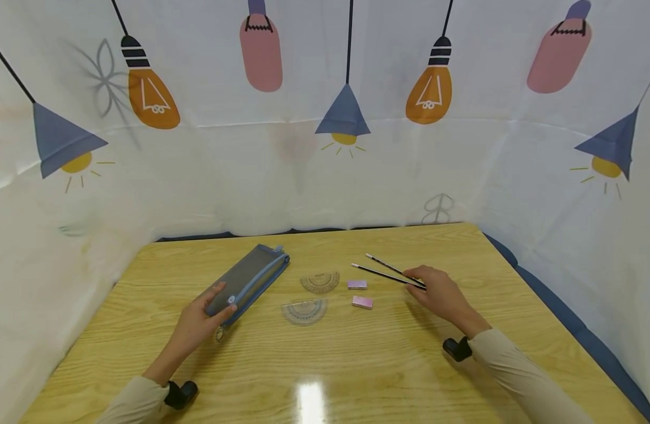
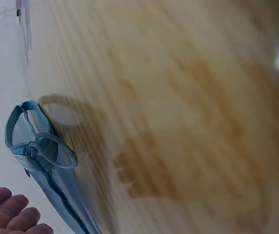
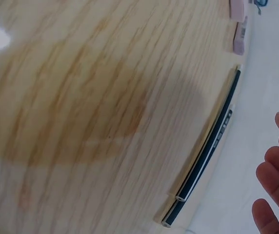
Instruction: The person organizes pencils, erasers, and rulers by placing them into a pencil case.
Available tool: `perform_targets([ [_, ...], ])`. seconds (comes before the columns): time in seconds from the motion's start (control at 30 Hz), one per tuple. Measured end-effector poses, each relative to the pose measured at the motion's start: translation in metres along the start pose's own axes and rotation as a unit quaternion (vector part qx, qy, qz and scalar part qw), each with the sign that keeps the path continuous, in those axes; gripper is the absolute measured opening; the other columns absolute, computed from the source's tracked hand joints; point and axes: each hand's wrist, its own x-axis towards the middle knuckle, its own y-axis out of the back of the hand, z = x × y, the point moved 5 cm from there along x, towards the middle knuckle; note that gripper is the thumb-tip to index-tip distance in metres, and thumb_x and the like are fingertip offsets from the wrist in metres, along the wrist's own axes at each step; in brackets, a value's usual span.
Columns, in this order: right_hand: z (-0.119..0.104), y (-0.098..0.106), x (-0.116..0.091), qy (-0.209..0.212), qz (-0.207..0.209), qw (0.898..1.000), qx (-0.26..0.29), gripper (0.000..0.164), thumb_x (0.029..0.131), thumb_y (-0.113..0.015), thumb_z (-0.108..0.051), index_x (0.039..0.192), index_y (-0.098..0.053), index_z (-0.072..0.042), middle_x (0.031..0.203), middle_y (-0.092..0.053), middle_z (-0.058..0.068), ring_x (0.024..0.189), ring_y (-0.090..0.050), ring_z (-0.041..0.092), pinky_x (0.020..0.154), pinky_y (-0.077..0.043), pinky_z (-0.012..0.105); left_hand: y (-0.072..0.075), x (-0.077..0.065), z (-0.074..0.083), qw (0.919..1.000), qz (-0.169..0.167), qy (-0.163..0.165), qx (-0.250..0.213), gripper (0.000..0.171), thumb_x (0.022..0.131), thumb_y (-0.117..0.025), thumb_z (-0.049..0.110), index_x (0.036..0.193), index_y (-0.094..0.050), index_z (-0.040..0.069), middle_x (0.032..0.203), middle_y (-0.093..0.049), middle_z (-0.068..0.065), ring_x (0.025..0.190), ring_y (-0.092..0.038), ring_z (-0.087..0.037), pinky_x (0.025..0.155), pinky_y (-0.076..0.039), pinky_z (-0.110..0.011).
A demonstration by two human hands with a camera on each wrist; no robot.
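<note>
A grey mesh pencil case [image 1: 249, 271] with blue trim and a zipper lies slanted on the left of the table. My left hand [image 1: 200, 318] is over its near end, thumb and fingers spread; in the left wrist view the fingertips [image 2: 25, 218] stand apart from the case. On the right, two dark pencils [image 1: 380, 272] lie close together on the tabletop. Over their near ends is my right hand [image 1: 441, 294], its fingers [image 3: 276, 183] loosely bent and apart from the pencils in the right wrist view.
Between the hands lie two clear protractors [image 1: 319, 282], one nearer me than the other. Two pink erasers [image 1: 362, 302] sit just right of them. The wooden table [image 1: 240, 377] ends at a white printed cloth [image 1: 240, 176] behind and at the sides.
</note>
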Motion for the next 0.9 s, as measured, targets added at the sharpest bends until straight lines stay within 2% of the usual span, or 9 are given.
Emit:
perform_targets([
  [0.13,0.0,-0.002,0.003,0.0,-0.008,1.0,-0.016,0.028,0.086,-0.073,-0.007,0.113,-0.069,0.001,0.104,-0.067,0.014,0.089,-0.065,0.032,0.07,-0.053,0.046,0.0,0.0,0.0,0.9998,-0.003,0.008,0.016,0.066,0.092,-0.069,0.027,0.142,-0.041,-0.007,0.142,-0.038,-0.032,0.126,-0.04,-0.05,0.094,-0.041,-0.059],
  [0.3,0.001,-0.006,0.005,-0.009,-0.018,1.0,-0.021,0.028,0.085,-0.074,-0.005,0.112,-0.069,0.002,0.101,-0.067,0.014,0.087,-0.065,0.031,0.07,-0.053,0.046,-0.002,0.0,-0.001,0.9996,-0.006,0.0,0.026,0.064,0.09,-0.072,0.024,0.139,-0.046,-0.008,0.139,-0.043,-0.031,0.122,-0.044,-0.05,0.093,-0.043,-0.057],
  [0.47,0.003,-0.012,0.007,-0.019,-0.036,0.999,-0.023,0.028,0.085,-0.074,-0.006,0.111,-0.068,0.002,0.099,-0.066,0.014,0.086,-0.064,0.03,0.07,-0.053,0.045,-0.004,0.002,-0.002,0.9993,-0.008,-0.004,0.037,0.062,0.09,-0.072,0.021,0.139,-0.047,-0.007,0.138,-0.044,-0.03,0.12,-0.046,-0.05,0.092,-0.044,-0.057],
  [0.73,0.003,-0.014,0.013,-0.02,-0.049,0.997,-0.058,0.025,0.085,-0.075,-0.007,0.107,-0.066,-0.001,0.095,-0.064,0.011,0.085,-0.063,0.027,0.069,-0.053,0.043,-0.005,0.002,0.0,0.9986,-0.009,0.001,0.052,0.065,0.089,-0.074,0.024,0.137,-0.047,-0.009,0.135,-0.044,-0.034,0.117,-0.048,-0.052,0.089,-0.045,-0.057],
  [0.9,-0.001,-0.014,0.018,-0.021,-0.062,0.996,-0.065,0.021,0.086,-0.074,-0.007,0.104,-0.065,-0.003,0.091,-0.061,0.008,0.081,-0.061,0.024,0.065,-0.052,0.04,-0.006,0.003,-0.001,0.9981,-0.018,0.016,0.056,0.069,0.087,-0.076,0.027,0.138,-0.046,-0.008,0.136,-0.043,-0.035,0.116,-0.048,-0.054,0.088,-0.046,-0.058],
])
